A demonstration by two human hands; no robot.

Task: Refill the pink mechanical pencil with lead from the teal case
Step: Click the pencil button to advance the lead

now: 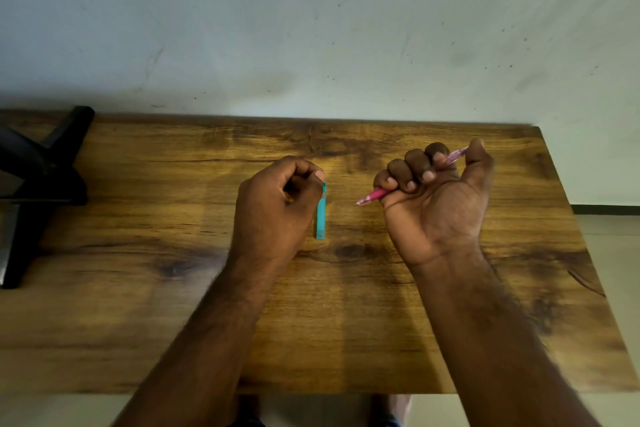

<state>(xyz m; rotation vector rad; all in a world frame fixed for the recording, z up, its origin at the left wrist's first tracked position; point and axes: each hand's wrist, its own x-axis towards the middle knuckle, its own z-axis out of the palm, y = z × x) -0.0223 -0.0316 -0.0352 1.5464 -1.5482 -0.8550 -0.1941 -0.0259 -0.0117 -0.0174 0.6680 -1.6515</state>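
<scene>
table (346, 322): wood, bare between hands | right hand (436, 204): right of case, palm up, fingers wrapped round pencil (372, 196), tip toward case | left hand (277, 204): curled, fingertips pinching top of case (320, 215) lying on table | handling: likely light, stiff plastic; lead brittle; best held mid-barrel

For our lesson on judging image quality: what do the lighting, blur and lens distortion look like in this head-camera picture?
Head view: dim, warm light with a brighter patch on the table near the teal case; the forearms smear soft at the bottom edge; wide-angle bending splays the table's sides; both hands and the pink pencil stay fairly sharp.
</scene>
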